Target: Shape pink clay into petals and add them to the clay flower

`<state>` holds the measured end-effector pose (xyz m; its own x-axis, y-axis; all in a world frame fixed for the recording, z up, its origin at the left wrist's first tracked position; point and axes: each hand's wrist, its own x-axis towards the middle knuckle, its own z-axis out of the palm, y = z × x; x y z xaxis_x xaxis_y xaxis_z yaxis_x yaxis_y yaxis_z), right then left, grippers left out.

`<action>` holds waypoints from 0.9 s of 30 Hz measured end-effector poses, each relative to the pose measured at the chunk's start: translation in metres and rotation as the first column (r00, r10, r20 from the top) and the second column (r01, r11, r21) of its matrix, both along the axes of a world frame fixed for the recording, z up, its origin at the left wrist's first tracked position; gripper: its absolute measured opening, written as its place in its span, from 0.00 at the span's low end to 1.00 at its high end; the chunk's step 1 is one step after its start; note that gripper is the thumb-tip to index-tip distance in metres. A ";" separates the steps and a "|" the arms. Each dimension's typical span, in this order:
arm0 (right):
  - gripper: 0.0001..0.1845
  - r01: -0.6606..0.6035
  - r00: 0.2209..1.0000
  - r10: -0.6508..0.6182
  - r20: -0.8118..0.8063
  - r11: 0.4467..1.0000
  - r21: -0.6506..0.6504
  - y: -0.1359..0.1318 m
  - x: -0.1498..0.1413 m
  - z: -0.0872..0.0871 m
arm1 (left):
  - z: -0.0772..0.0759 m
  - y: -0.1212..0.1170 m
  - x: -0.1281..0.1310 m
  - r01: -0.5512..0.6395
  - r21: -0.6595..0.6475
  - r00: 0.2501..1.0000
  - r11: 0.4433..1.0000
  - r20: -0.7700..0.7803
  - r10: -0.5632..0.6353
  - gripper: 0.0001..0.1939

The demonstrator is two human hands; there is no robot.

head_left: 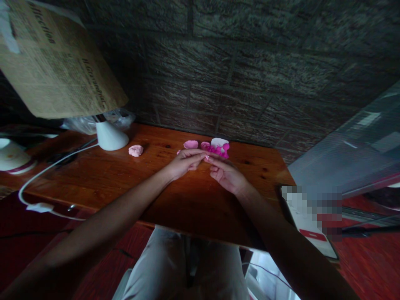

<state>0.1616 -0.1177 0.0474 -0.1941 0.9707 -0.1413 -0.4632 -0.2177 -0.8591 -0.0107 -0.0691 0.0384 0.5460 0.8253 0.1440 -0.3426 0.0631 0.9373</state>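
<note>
Above the middle of the table, my left hand [186, 161] and my right hand [227, 174] meet at the fingertips. Pinched between them is a small piece of pink modelling clay [207, 157], mostly covered by the fingers. Just behind lie bright pink clay pieces [222, 151], partly hidden by my hands. Beside these are a flat pink clay piece [190, 144] and a pale, whitish-pink piece [219, 141]. Farther left, a crumpled light pink clay lump [136, 150] rests alone on the wood.
A lamp with a newsprint shade [71, 71] and white base [111, 136] stands on the wooden table [193, 208] at left. Its white cord [46, 173] loops over the front edge. A cup [14, 156] is far left, a tablet [308, 225] at right. Behind rises a stone wall [212, 66].
</note>
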 end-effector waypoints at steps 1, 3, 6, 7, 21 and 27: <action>0.15 0.000 1.000 0.000 0.006 1.000 0.005 0.000 0.000 0.000 | 0.001 -0.001 0.000 0.011 -0.006 1.000 1.000 0.005 -0.011 0.19; 0.14 0.001 1.000 -0.001 0.011 1.000 0.008 0.000 0.000 0.000 | 0.003 -0.002 0.000 0.038 -0.022 0.999 0.999 0.022 -0.038 0.18; 0.16 0.003 1.000 -0.003 0.003 1.000 -0.014 0.000 -0.001 0.002 | 0.007 -0.004 0.001 0.076 -0.072 0.996 0.995 0.049 -0.072 0.18; 0.16 0.004 1.000 -0.004 -0.001 1.000 -0.021 -0.001 -0.002 0.002 | 0.008 -0.005 0.001 0.083 -0.093 0.995 0.992 0.055 -0.078 0.18; 0.15 0.003 1.000 -0.003 -0.016 1.000 -0.029 0.000 0.001 0.002 | 0.006 0.000 0.000 0.012 -0.064 0.999 0.998 0.040 -0.010 0.17; 0.15 0.044 0.999 -0.045 -0.030 0.999 -0.020 0.002 0.005 0.001 | 0.004 0.001 0.001 -0.015 -0.038 1.000 0.999 0.012 0.015 0.16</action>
<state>0.1671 -0.1157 0.0479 -0.1554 0.9756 -0.1549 -0.4985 -0.2128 -0.8404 -0.0101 -0.0681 0.0425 0.5321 0.8382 0.1195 -0.3556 0.0932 0.9300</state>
